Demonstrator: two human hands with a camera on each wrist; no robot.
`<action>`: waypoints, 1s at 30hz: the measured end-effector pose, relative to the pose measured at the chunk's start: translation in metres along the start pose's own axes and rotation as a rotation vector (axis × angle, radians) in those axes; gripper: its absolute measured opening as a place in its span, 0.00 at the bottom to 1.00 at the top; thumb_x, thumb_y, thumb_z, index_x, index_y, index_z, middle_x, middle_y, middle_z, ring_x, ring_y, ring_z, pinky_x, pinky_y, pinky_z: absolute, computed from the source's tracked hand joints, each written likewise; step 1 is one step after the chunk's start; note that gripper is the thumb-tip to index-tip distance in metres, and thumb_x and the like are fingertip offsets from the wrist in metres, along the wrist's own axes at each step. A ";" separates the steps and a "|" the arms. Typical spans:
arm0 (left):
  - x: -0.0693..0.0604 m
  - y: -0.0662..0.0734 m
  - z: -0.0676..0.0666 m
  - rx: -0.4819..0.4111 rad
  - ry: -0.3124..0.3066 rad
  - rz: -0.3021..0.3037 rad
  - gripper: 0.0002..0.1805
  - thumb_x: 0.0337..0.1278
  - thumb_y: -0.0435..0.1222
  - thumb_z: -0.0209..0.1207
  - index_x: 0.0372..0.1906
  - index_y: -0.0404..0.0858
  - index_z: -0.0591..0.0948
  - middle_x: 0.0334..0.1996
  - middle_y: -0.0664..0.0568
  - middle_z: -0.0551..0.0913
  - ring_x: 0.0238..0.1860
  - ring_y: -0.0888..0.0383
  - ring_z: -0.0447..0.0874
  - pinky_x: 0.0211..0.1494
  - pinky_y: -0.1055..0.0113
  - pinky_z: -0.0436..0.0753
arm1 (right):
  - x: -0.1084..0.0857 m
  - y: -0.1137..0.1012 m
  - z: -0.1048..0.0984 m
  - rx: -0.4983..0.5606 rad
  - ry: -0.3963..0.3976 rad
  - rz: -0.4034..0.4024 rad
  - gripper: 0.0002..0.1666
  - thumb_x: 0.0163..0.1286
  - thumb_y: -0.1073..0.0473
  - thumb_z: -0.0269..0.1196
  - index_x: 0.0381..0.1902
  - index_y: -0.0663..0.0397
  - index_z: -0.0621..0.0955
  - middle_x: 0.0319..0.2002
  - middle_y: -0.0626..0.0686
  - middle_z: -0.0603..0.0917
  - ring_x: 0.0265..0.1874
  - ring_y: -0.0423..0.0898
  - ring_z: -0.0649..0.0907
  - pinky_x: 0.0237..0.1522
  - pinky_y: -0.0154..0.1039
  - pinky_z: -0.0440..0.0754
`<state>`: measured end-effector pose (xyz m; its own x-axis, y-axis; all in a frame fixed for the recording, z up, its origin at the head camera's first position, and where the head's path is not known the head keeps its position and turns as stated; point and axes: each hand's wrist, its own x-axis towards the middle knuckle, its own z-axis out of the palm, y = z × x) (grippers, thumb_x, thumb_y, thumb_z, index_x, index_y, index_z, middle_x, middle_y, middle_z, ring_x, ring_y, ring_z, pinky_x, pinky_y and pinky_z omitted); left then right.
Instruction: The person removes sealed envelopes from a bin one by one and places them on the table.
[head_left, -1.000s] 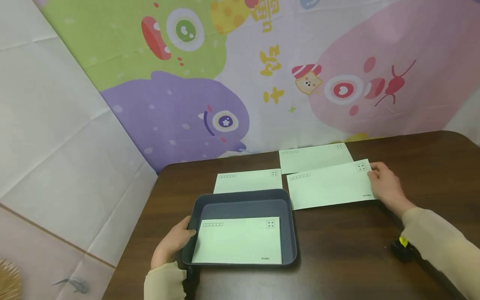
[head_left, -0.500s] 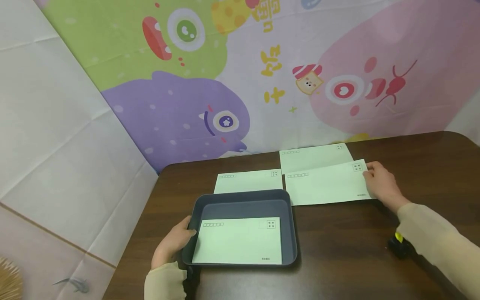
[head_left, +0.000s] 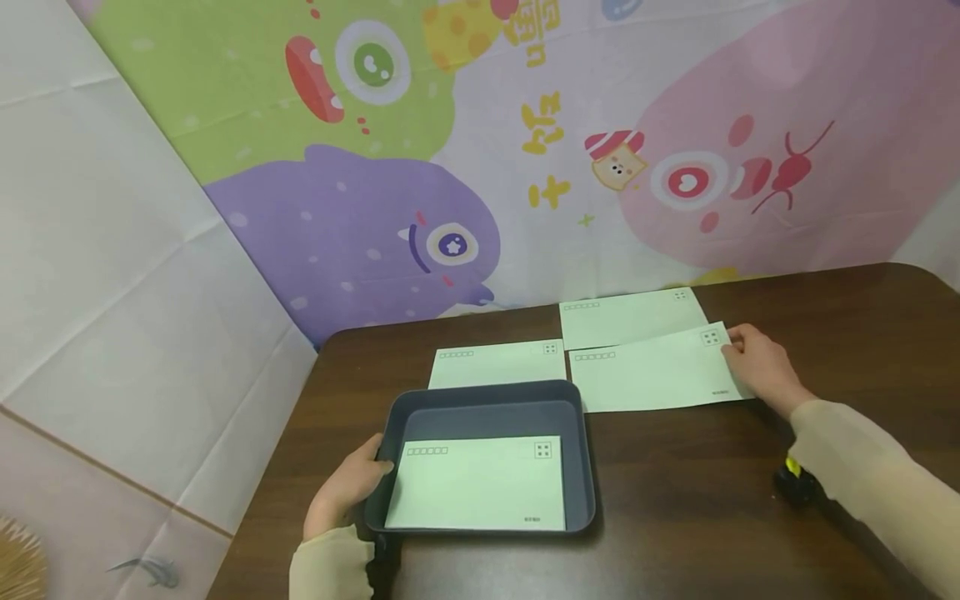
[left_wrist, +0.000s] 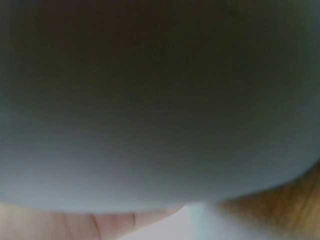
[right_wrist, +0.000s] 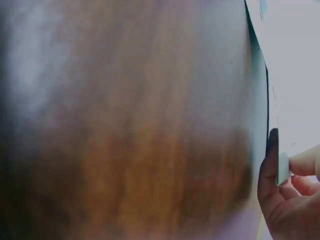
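Note:
My left hand (head_left: 348, 481) grips the left rim of a dark grey tray (head_left: 487, 398), thumb over the edge. An envelope (head_left: 476, 485) lies in the tray, its printed side up. With thumb and fingers, my right hand (head_left: 765, 367) pinches the right end of another envelope (head_left: 652, 371) beyond the tray's right side. In the right wrist view the thumb (right_wrist: 305, 161) presses one face of this envelope (right_wrist: 285, 90), and fingers show behind it. A dark, blurred surface fills most of the left wrist view, with part of the left hand (left_wrist: 100, 225) below.
One envelope (head_left: 495, 364) lies behind the tray, partly hidden by its rim. Another envelope (head_left: 633, 317) lies at the table's back edge, overlapped by the held one. The brown table (head_left: 675, 517) meets a cartoon-printed cloth (head_left: 360, 208). A small black object (head_left: 793, 486) shows under the right sleeve.
My right hand has shifted slightly left with the pinched envelope, whose near edge has moved a little away from me. The left hand and tray have stayed in place.

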<state>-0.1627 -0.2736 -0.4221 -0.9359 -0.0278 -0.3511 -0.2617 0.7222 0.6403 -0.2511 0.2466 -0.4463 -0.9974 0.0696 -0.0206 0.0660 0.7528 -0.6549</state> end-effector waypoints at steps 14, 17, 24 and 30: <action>0.000 0.001 0.000 -0.007 -0.006 0.008 0.28 0.59 0.31 0.42 0.66 0.28 0.56 0.63 0.31 0.61 0.62 0.34 0.60 0.58 0.40 0.65 | 0.006 0.000 -0.003 0.003 0.022 -0.004 0.25 0.68 0.57 0.47 0.52 0.76 0.66 0.47 0.73 0.72 0.44 0.65 0.73 0.41 0.55 0.71; -0.001 0.001 0.000 0.002 0.000 0.010 0.27 0.59 0.31 0.42 0.65 0.29 0.58 0.62 0.32 0.63 0.62 0.34 0.61 0.57 0.40 0.65 | 0.007 -0.002 -0.003 0.000 0.029 0.005 0.24 0.68 0.57 0.48 0.52 0.76 0.66 0.47 0.73 0.72 0.44 0.65 0.73 0.41 0.55 0.71; -0.001 0.002 0.000 -0.012 -0.003 0.013 0.28 0.59 0.31 0.42 0.66 0.29 0.56 0.63 0.31 0.61 0.63 0.34 0.59 0.59 0.41 0.64 | 0.009 -0.003 -0.001 0.008 0.043 0.026 0.24 0.68 0.58 0.48 0.52 0.75 0.66 0.47 0.73 0.72 0.45 0.64 0.73 0.43 0.56 0.71; -0.002 0.003 -0.001 -0.005 -0.009 -0.003 0.30 0.60 0.31 0.42 0.67 0.27 0.52 0.65 0.31 0.57 0.65 0.34 0.54 0.62 0.40 0.58 | 0.010 -0.003 -0.001 0.031 0.039 0.061 0.23 0.68 0.59 0.47 0.52 0.75 0.66 0.47 0.72 0.72 0.44 0.64 0.73 0.43 0.56 0.70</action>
<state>-0.1621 -0.2716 -0.4189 -0.9329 -0.0235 -0.3594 -0.2658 0.7183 0.6429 -0.2608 0.2454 -0.4442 -0.9896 0.1402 -0.0319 0.1246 0.7257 -0.6766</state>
